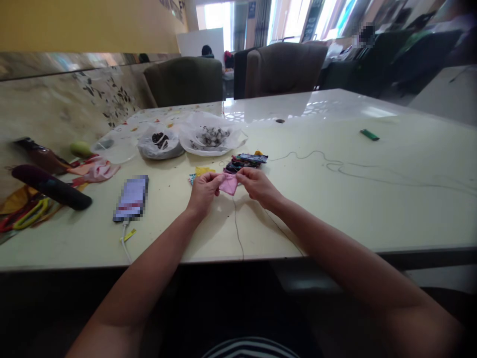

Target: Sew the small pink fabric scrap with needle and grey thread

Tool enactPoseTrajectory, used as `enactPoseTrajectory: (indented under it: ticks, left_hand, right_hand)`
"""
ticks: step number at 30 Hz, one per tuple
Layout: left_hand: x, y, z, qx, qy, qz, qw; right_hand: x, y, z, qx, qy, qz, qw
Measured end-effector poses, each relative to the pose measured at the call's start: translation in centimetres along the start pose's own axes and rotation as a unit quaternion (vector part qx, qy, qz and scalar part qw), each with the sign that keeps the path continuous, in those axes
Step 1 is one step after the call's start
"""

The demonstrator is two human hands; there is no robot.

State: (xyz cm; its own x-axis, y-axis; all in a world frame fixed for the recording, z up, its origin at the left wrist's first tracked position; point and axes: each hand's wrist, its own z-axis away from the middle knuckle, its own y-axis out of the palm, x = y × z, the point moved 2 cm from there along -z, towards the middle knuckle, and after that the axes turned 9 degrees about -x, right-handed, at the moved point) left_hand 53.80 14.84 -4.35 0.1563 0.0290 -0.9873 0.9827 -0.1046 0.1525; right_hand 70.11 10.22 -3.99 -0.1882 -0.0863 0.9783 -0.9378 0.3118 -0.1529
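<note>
Between my two hands a small piece of pink cloth (228, 184) is stretched a little above the table. My left hand (204, 191) pinches its left edge. The upper right corner is pinched by my right hand (257, 186). A dark thread (237, 228) hangs from below the cloth to the table's front edge. Just beyond my hands lies a pile of dark patterned fabric pieces (244, 161). A yellow scrap of cloth (204, 171) shows behind my left fingers, partly hidden by them.
Two white plastic bags, one holding dark bits (160, 140) and one grey-white tufts (210, 136), stand at the back. A phone (131, 198) with a cable lies left, near scissors (32, 214) and cloth. Long thread (357, 171) trails right below a green lighter (369, 134).
</note>
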Motion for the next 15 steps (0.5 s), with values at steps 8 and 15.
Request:
enactPoseTrajectory:
  ticks: [8,15]
  left_hand:
    - [0.0,-0.2,0.0,-0.008,-0.049,-0.001,0.999]
    - [-0.3,0.0,0.4,0.014,-0.05,-0.007,0.999]
  right_hand:
    - [0.4,-0.6,0.0,-0.068,-0.195,0.075,0.976]
    - [1.1,-0.2,0.5,-0.066,-0.244,0.105,0.962]
